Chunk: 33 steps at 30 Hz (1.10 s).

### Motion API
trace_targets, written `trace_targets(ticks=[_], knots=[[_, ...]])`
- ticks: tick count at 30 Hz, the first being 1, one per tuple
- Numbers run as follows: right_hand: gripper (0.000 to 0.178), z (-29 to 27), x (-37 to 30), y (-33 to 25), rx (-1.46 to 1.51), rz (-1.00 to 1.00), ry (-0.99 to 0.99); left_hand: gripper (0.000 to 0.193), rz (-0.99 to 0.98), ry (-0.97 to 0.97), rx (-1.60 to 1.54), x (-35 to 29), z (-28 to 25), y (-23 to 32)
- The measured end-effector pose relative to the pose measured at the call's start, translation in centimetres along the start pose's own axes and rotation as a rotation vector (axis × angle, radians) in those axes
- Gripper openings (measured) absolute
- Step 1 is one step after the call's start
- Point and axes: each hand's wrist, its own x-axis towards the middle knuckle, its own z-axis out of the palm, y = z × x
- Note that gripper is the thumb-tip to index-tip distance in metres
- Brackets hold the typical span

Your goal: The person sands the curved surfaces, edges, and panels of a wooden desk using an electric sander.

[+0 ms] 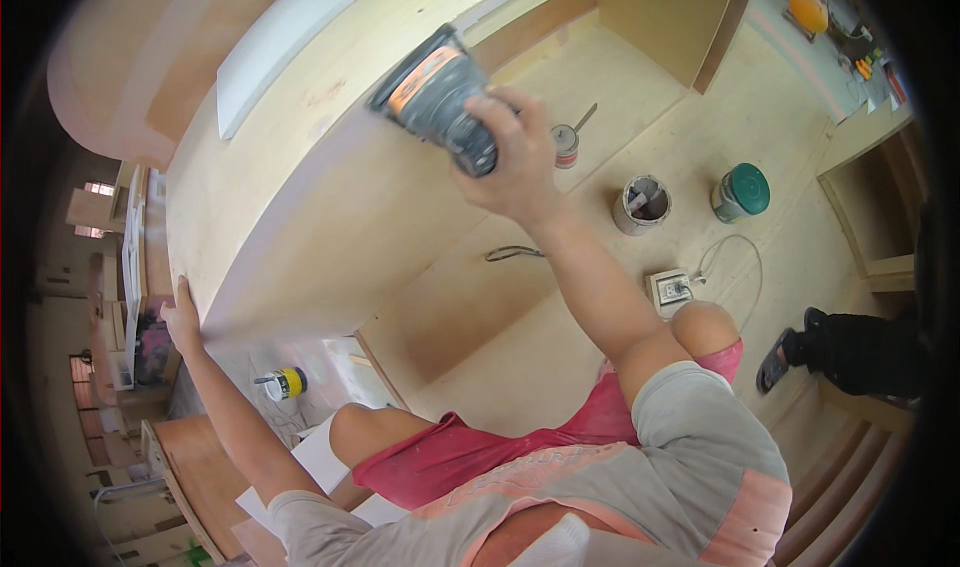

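The right hand point(515, 157) is clamped around the rounded top of a grey and orange power sander point(432, 95), fingers wrapped over the body and the flat pad pressed against the face of a large pale plywood panel point(300, 207). The sander sits high on that panel, toward its upper edge and near a white strip point(275, 47) lying along it. The left hand point(182, 315) is well apart from the right, fingers spread flat on the panel's lower left edge, gripping nothing.

The sander looks compact but fairly dense, hard-shelled and stiff, and it probably buzzes in the grip, so the bulging top is the sensible place to hold it, palm on top, keeping the pad flat. The panel looks rigid and smooth, likely dusty and a little slick under a bare palm.

On the plywood floor point(560, 347) beyond stand a small open tin point(566, 145) with a handle sticking out of it, a grey pot point(642, 204), a green-lidded can point(741, 192) and a socket box point(672, 290) with a thin cable. Another person's sandalled foot point(780, 359) rests near the floor's right edge.
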Motion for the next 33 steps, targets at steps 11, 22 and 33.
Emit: trace_targets(ticks=[11,22,33], knots=[[0.072,-2.4,9.1,2.5,-0.167,0.281,0.248,0.106,-0.017,-0.030,0.005,-1.1,-0.7,1.6],[0.070,1.9,-1.5,-2.8,0.021,0.013,-0.051,0.107,-0.019,-0.030,0.008,-0.9,-0.5,0.9],[0.067,-1.0,2.7,1.6,-0.054,0.058,0.097,0.108,-0.011,-0.012,0.015,-0.4,-0.4,0.9]])
